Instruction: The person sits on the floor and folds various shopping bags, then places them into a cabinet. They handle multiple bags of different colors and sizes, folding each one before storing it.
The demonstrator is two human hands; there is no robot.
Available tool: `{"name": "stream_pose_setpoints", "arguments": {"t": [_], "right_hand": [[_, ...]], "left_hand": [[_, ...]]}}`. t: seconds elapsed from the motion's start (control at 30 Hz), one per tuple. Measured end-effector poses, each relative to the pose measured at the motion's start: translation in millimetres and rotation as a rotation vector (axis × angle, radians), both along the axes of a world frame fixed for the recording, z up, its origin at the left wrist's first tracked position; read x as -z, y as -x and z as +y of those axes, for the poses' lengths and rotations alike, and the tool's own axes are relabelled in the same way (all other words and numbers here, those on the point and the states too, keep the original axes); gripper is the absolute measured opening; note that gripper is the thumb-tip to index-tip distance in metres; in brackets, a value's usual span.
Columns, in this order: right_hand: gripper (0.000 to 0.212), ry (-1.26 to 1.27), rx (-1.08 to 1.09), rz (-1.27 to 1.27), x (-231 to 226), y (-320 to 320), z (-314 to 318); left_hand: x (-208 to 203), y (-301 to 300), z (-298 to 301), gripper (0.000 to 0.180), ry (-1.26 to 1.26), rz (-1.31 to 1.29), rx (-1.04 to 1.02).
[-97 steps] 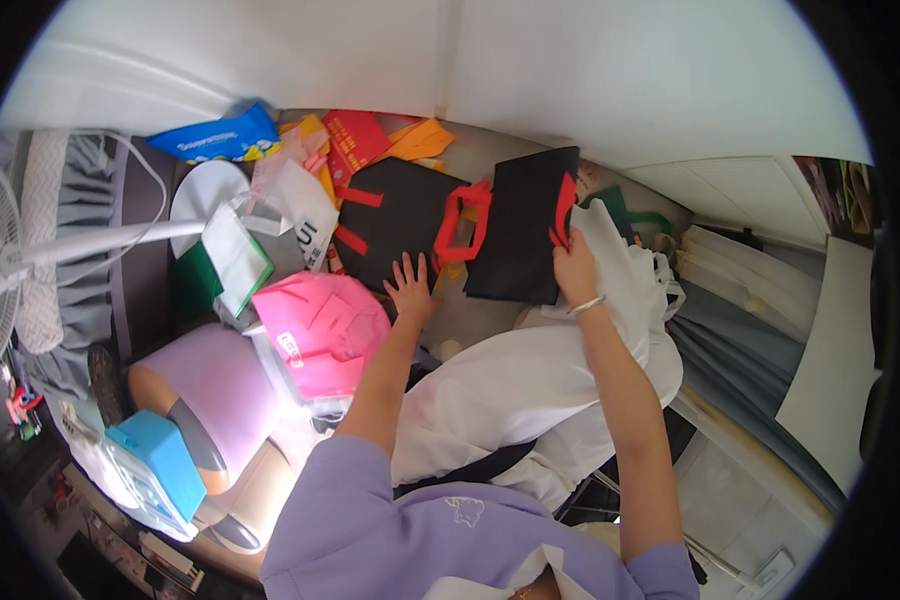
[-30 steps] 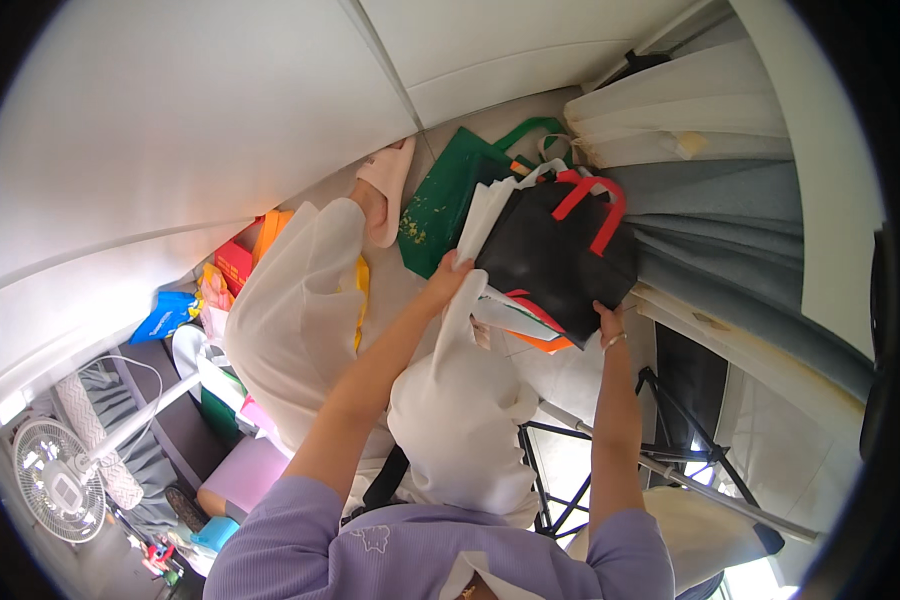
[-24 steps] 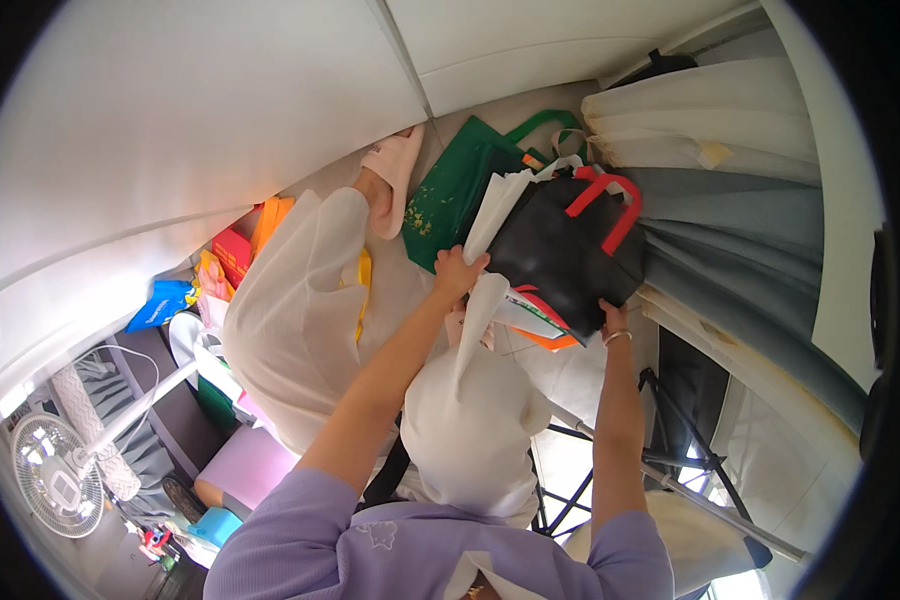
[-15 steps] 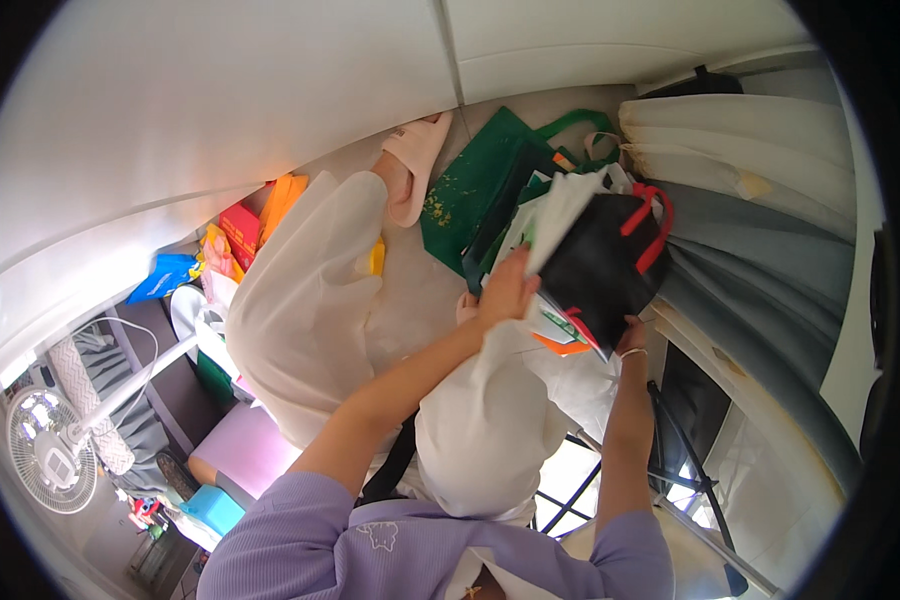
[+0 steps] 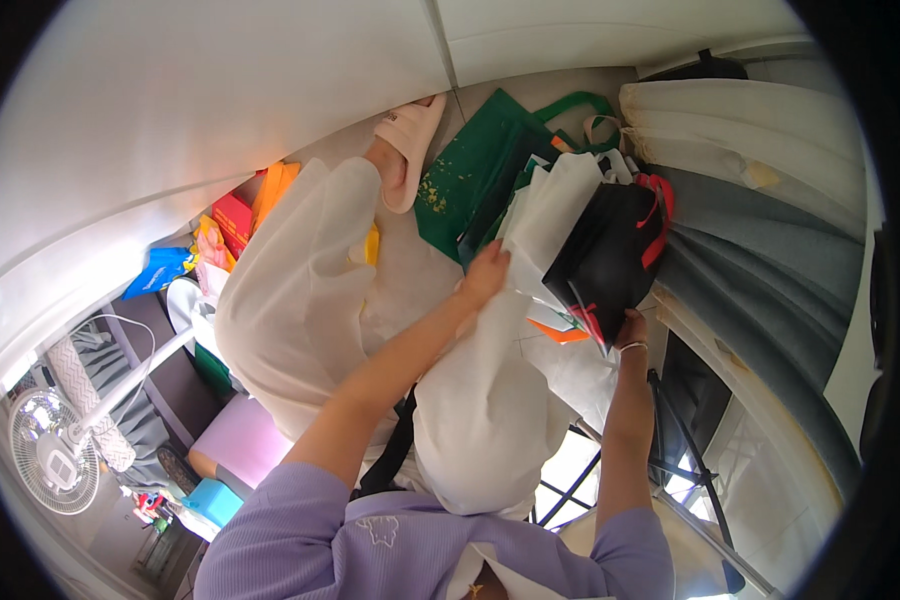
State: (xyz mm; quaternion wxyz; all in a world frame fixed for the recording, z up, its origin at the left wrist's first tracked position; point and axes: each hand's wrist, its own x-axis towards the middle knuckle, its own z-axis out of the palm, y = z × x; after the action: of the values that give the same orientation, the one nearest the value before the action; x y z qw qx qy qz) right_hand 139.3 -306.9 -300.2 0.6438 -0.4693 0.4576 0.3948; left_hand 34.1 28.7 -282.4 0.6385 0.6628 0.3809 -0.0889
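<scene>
A black bag with red handles (image 5: 602, 256) lies on the right side of a stack of folded bags. My right hand (image 5: 631, 330) grips its lower corner. Beside it in the stack is a white, papery bag (image 5: 545, 225), its broad side facing up. At the left edge of this white bag, my left hand (image 5: 487, 272) has its fingers curled in, with the fingertips partly hidden. Directly left of the stack, a dark green bag with gold specks (image 5: 475, 170) lies on the floor. An orange edge (image 5: 558, 331) sticks out under the stack.
White and grey curtains (image 5: 760, 250) hang along the right. White panels (image 5: 220, 90) rise beyond my slippered foot (image 5: 410, 140). Red, orange and blue bags (image 5: 232, 222) lie at the left, near a white fan (image 5: 54, 450). A black metal frame (image 5: 685, 440) stands by my right forearm.
The white bag has tipped over to the left and spread flatter. My left hand has shifted slightly left to its edge. The black bag has turned a little, still in my right hand.
</scene>
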Motion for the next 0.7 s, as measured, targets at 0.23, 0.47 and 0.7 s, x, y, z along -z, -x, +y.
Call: {"name": "stream_pose_setpoints", "arguments": {"t": [0.23,0.47,0.7], "right_hand": [[0.037,0.106,0.009,0.046,-4,1,10],[0.038,0.014,0.035,0.114,1,0,6],[0.038,0.03,0.058,0.106,12,5,10]], "left_hand": [[-27,-34,49,0.072,0.405,0.263,-0.051],[-29,-63,58,0.082,0.294,0.502,0.225],[-60,-69,50,0.092,0.604,0.257,0.18]]}}
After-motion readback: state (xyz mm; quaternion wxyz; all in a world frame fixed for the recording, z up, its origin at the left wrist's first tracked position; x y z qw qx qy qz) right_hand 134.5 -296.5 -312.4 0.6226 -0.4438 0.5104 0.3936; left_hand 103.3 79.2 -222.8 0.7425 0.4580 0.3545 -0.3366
